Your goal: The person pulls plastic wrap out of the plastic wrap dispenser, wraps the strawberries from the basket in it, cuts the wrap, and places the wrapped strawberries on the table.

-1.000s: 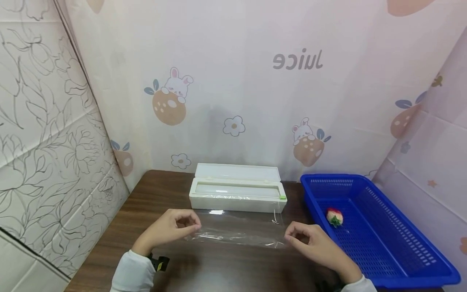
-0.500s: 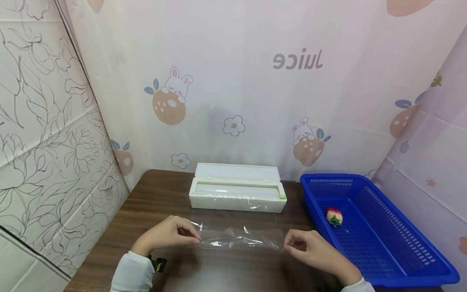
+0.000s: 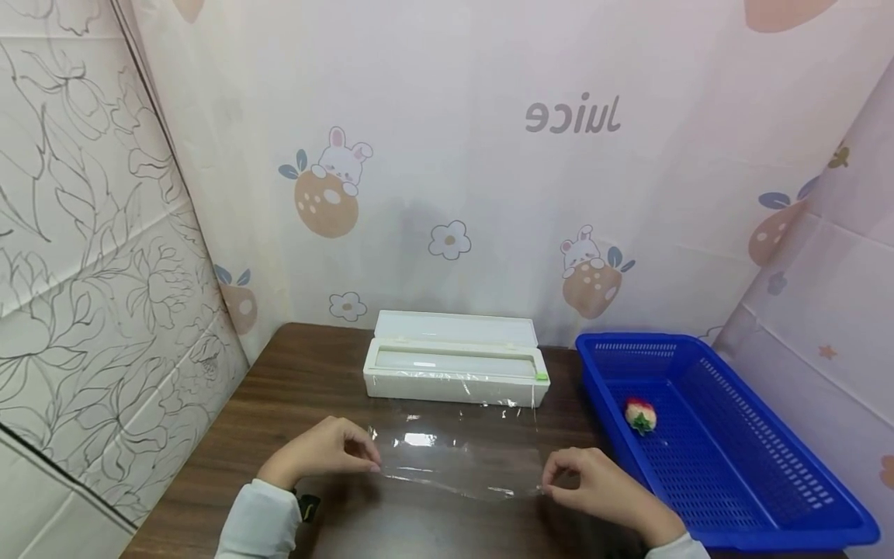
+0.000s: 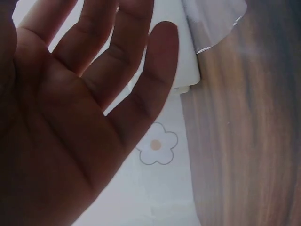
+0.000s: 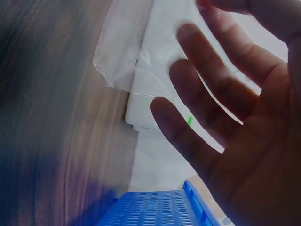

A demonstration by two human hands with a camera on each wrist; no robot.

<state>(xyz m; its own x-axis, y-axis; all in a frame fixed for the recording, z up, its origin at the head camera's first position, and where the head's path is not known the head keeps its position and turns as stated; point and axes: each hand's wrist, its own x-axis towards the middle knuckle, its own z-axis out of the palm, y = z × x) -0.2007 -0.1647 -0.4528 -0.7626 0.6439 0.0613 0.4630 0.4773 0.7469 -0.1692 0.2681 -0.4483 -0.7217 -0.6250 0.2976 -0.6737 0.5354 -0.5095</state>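
Observation:
A sheet of clear plastic wrap [image 3: 461, 462] stretches out over the table from a white wrap dispenser box [image 3: 457, 388], whose lid [image 3: 455, 328] stands up at the back. My left hand [image 3: 324, 450] pinches the sheet's near left corner between thumb and forefinger. At the near right corner, my right hand [image 3: 597, 485] pinches it the same way. A white roll lies inside the dispenser, and a small green slider [image 3: 541, 376] sits at its right end. Both wrist views show the other fingers spread loosely, with the wrap [image 5: 120, 52] beyond the fingers in the right one.
To the right stands a blue plastic basket [image 3: 740, 466] with a toy strawberry [image 3: 640, 415] inside. Behind the dark wooden table [image 3: 279, 388] hangs a printed curtain [image 3: 447, 155]. A flower-patterned panel [image 3: 105, 233] closes off the left side.
Both hands have drawn the wrap a little nearer and lower, so more of it shows between them and the dispenser. The dispenser and basket have stayed put.

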